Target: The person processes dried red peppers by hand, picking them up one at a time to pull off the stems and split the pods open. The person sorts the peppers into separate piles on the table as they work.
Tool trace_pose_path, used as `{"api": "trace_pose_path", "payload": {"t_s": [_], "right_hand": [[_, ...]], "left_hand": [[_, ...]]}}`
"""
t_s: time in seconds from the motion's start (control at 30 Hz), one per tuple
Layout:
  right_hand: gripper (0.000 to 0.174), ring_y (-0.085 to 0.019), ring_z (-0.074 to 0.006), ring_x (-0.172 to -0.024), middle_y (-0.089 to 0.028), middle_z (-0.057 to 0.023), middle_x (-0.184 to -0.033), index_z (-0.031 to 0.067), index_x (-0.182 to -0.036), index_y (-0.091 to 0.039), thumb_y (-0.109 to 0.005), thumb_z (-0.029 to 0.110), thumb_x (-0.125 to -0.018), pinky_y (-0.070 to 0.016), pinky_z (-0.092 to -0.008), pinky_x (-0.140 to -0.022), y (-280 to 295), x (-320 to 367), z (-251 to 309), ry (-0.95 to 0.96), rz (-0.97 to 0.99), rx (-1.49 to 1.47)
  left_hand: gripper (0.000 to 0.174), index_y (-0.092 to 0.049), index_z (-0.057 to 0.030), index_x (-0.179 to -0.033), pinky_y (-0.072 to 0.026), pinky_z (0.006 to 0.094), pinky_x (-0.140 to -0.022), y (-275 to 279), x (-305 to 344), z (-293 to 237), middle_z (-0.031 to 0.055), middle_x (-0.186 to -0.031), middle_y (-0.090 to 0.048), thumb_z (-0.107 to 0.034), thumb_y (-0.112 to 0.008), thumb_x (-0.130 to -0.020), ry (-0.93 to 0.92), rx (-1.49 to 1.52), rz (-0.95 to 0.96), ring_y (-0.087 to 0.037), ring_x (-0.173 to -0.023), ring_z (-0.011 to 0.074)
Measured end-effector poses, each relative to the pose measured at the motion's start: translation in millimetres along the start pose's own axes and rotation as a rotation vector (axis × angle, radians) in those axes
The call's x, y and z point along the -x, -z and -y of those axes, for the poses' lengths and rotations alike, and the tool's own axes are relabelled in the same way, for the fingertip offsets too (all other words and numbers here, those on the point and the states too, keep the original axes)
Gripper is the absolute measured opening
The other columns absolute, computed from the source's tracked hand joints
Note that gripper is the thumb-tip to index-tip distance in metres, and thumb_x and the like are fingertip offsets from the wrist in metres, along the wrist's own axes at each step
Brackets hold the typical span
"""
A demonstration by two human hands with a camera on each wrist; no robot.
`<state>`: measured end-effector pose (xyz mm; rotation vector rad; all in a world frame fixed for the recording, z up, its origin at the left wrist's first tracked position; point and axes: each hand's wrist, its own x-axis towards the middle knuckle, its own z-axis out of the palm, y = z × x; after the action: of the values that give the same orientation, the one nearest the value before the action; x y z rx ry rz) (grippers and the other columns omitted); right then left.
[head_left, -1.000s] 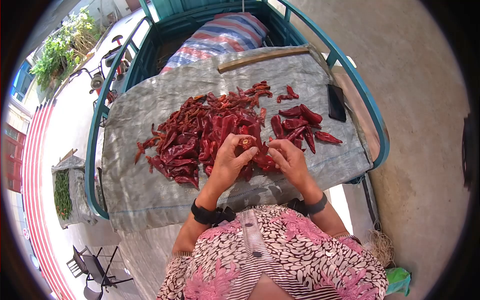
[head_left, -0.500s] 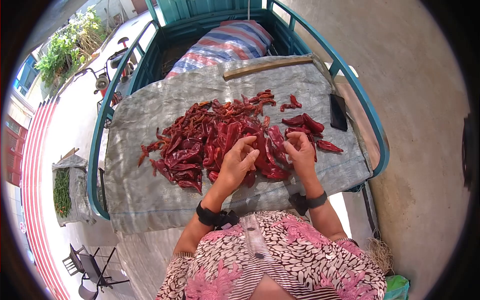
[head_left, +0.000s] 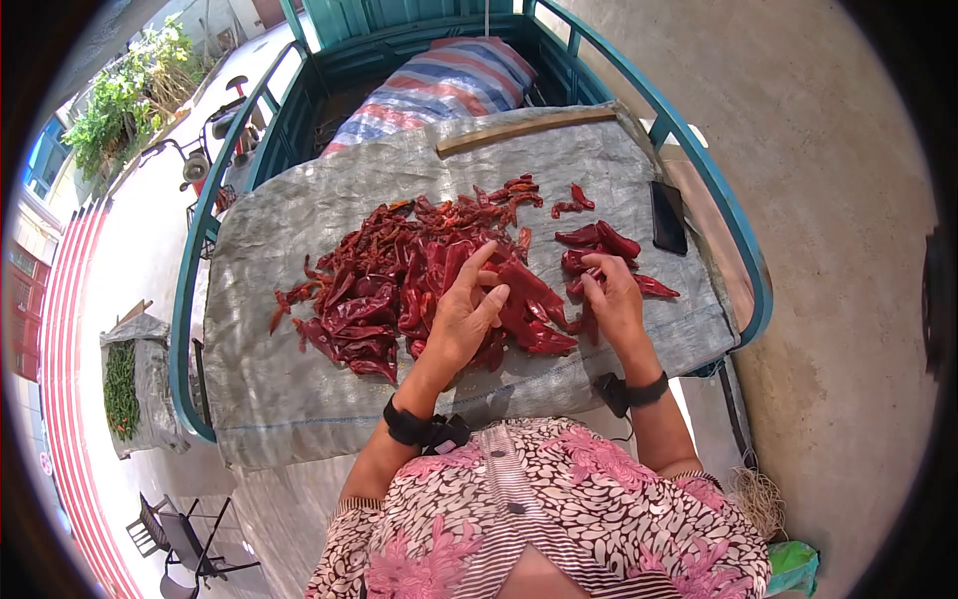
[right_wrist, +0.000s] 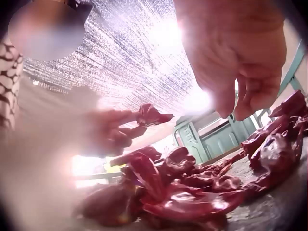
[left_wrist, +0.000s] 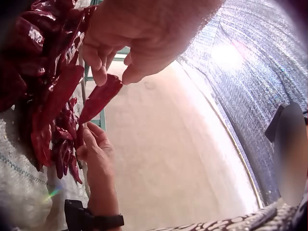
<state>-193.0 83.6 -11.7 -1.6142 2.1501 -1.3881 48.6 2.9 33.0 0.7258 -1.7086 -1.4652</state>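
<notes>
My left hand [head_left: 465,311] pinches a glossy red chili pepper [left_wrist: 101,100] near its stem end, thumb on one side and fingers on the other. In the head view this pepper slants down to the right over the pile of peppers [head_left: 364,299]. Over the smaller group of whole peppers [head_left: 617,238] on the right is my right hand [head_left: 617,304], its fingers bent downward. In the right wrist view nothing shows between the thumb and fingertips of the right hand [right_wrist: 236,62]. Several peppers lie close under it.
A grey woven sheet [head_left: 269,379] covers the teal cart bed [head_left: 559,65]. On it lie a wooden strip [head_left: 529,130] and a black phone [head_left: 668,217]. Teal rails [head_left: 714,170] run along both sides. Behind sits a striped sack [head_left: 439,90]; green peppers [head_left: 122,389] lie low at left.
The small piece the left hand held a second ago is gone from its fingers, and a whole red pepper is there now. My right hand has moved right, away from the left, to the smaller group.
</notes>
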Motion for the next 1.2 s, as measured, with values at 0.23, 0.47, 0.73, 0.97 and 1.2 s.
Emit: {"api": "trace_pose_path", "payload": {"t_s": [0.23, 0.47, 0.73, 0.97, 1.2], "right_hand": [[0.040, -0.067, -0.0317, -0.107, -0.067, -0.0126, -0.120, 0.0080, -0.128, -0.064, -0.066, 0.002, -0.088, -0.0534, -0.0377, -0.092, 0, -29, -33, 0.088, 0.097, 0.244], [0.033, -0.070, -0.0201, -0.098, -0.072, -0.0080, -0.110, 0.0059, -0.119, -0.069, -0.070, 0.001, -0.086, -0.0550, -0.0331, -0.086, 10, -14, 8, -0.104, 0.071, -0.261], [0.035, -0.066, -0.0136, -0.086, -0.070, -0.0064, -0.100, 0.0049, -0.125, -0.067, -0.074, 0.015, -0.093, -0.0531, -0.0309, -0.077, 9, 22, 53, -0.150, 0.481, -0.436], [0.031, -0.069, -0.0282, -0.100, -0.070, -0.0095, -0.111, 0.0082, -0.121, -0.066, -0.070, 0.014, -0.091, -0.0551, -0.0386, -0.087, -1, -32, -19, 0.013, 0.109, 0.254], [0.031, -0.070, -0.0312, -0.101, -0.072, -0.0090, -0.112, 0.0133, -0.119, -0.068, -0.068, 0.009, -0.088, -0.0560, -0.0424, -0.083, -7, -34, -19, 0.013, 0.092, 0.176]], "left_hand": [[0.040, -0.056, -0.0038, -0.140, -0.0520, 0.0253, -0.075, 8, -2, 26, 0.0067, -0.114, -0.061, -0.015, -0.064, -0.103, 0.044, -0.131, 0.161, -0.059, -0.079, 0.0093], [0.038, -0.057, -0.0034, -0.137, -0.0507, 0.0236, -0.069, 4, 2, 11, 0.0026, -0.104, -0.061, -0.018, -0.065, -0.103, 0.123, -0.080, 0.214, -0.058, -0.079, 0.0070], [0.026, -0.066, -0.0051, -0.124, -0.0409, 0.0204, -0.058, 1, -1, 7, -0.0041, -0.085, -0.058, -0.019, -0.065, -0.103, 0.019, -0.117, 0.152, -0.048, -0.067, 0.0031], [0.036, -0.060, -0.0061, -0.136, -0.0431, 0.0205, -0.059, -6, -12, 2, -0.0021, -0.091, -0.060, -0.012, -0.065, -0.102, -0.067, -0.037, 0.035, -0.049, -0.068, 0.0036], [0.052, -0.047, -0.0048, -0.149, -0.0475, 0.0208, -0.061, -3, -11, 14, 0.0000, -0.094, -0.058, -0.009, -0.065, -0.100, 0.031, -0.101, 0.207, -0.053, -0.070, 0.0044]]}}
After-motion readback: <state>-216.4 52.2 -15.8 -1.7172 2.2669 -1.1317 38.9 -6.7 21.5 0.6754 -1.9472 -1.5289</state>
